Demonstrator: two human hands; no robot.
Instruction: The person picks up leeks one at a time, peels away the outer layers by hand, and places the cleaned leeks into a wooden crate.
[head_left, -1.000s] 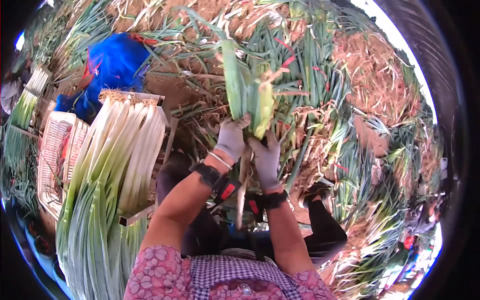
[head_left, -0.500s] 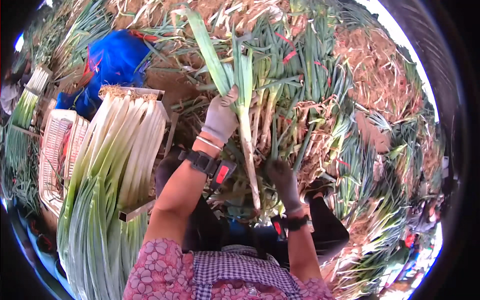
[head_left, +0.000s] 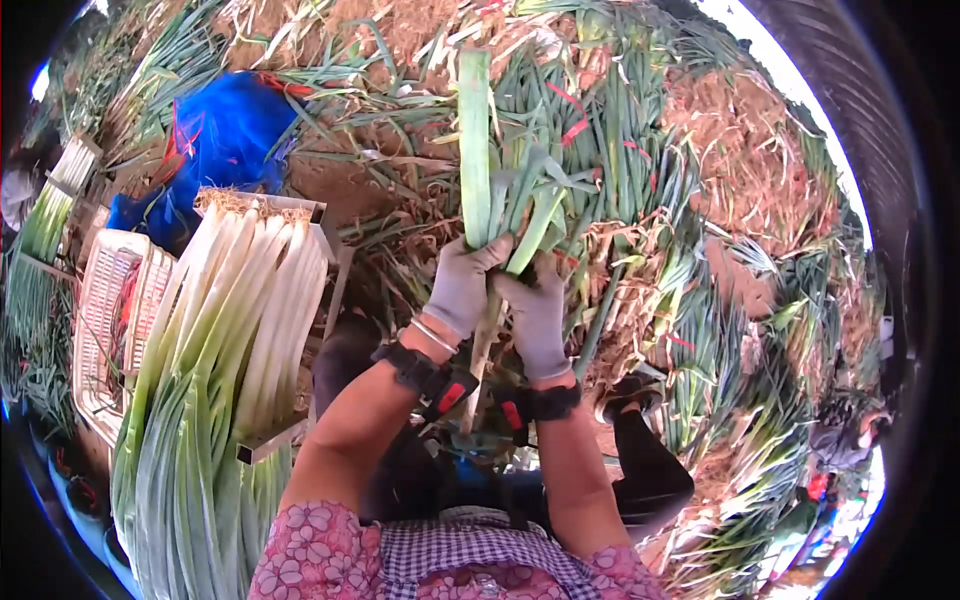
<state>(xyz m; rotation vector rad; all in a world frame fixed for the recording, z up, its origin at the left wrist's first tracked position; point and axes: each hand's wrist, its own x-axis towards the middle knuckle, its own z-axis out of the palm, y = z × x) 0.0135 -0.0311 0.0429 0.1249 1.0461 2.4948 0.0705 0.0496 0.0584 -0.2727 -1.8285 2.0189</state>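
Note:
A leek [head_left: 476,150] stands nearly upright in front of me, leaves away from me and its pale brownish stalk running down between my forearms. My left hand [head_left: 463,287], in a grey-white glove, grips it where the leaves fan out. On the right, my gloved right hand [head_left: 538,312] closes on a folded green leaf [head_left: 535,235] of the same leek, thumb side toward the left hand. Its fingertips are partly hidden behind the leaf. To the left, a big bundle of cleaned leeks [head_left: 225,300] lies in a metal frame [head_left: 322,235], white root ends facing away.
A cream plastic basket [head_left: 100,320] stands left of the bundle, with blue netting [head_left: 235,125] beyond it. Untrimmed leeks [head_left: 630,130] with red ties lie piled ahead and right. Dry leaf scraps [head_left: 750,150] cover the ground. Another leek bundle [head_left: 60,200] rests at far left.
My right hand has risen from low beside the stalk to the leaves and taken hold of one. My left hand has shifted slightly right and nearer, and the long leaf now points straight away.

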